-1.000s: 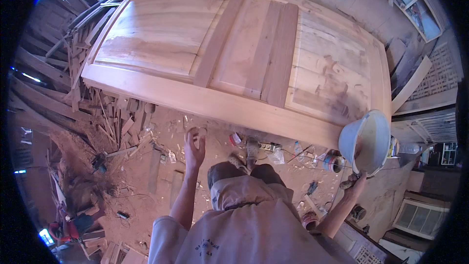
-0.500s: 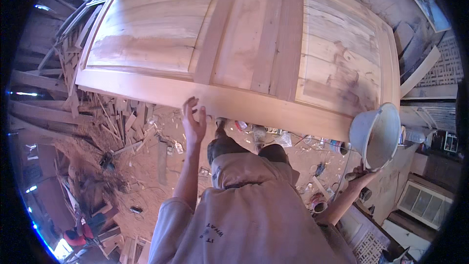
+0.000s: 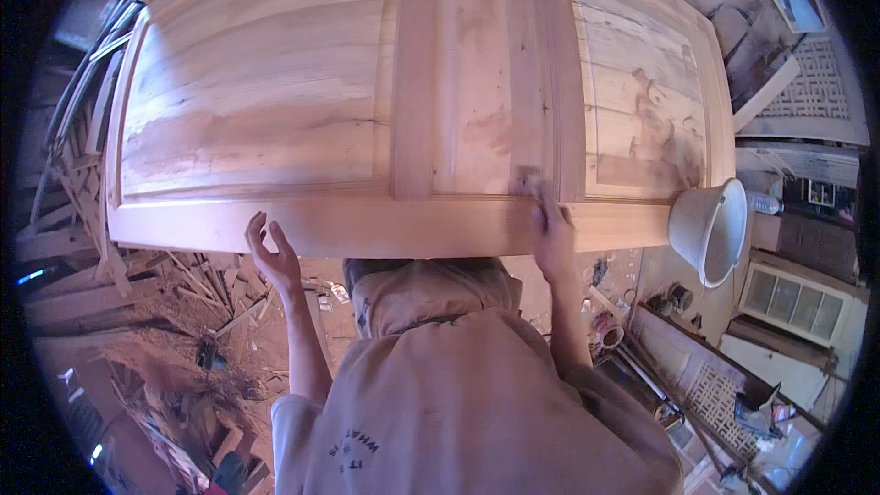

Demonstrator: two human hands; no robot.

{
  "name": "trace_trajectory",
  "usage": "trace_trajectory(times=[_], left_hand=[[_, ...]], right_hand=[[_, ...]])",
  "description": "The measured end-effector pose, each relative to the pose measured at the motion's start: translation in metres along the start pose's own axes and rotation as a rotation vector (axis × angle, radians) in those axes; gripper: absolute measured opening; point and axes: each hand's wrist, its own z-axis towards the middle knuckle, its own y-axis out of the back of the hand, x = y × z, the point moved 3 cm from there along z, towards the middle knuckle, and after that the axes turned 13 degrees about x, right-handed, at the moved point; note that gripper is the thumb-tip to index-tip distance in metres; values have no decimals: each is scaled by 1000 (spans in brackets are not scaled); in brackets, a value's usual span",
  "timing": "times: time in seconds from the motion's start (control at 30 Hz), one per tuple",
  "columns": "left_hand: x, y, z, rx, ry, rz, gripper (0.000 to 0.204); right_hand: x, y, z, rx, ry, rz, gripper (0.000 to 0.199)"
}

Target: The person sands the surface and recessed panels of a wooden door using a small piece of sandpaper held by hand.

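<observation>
A large pale wooden panelled door lies in front of me, its near rail running across my body. My left hand is raised by the near edge at left, fingers curved and apart, holding nothing. My right hand is closed over the near rail, right of the middle. From its fingers a small brownish thing sticks out toward the panel; motion blur hides its kind. At the door's near right corner is a white bucket, its mouth facing right; its inside shows pale and smeared. Dark wet-looking stains mark the right panel.
Loose wood offcuts and long strips are piled at left. Shavings and litter cover the floor. On the right are a clear plastic bottle, a white-framed window panel and a lattice panel. A can stands on the floor.
My right hand has moved from beside the bucket leftward onto the door's near rail. My left hand has shifted left and slightly down in view. My body is closer to the door.
</observation>
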Motion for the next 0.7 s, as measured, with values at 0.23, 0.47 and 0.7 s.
trace_trajectory(times=[0.23, 0.47, 0.7], left_hand=[[27, -14, 11, 4, -126, 132, 18], [31, -16, 12, -25, -167, 212, 18], [31, -21, 12, -57, -139, 162, 16]], right_hand=[[16, -37, 103, -36, 20, -241, 45], [54, 42, 162, 38, 43, -95, 39], [31, -28, 47, 103, -31, -280, 46]])
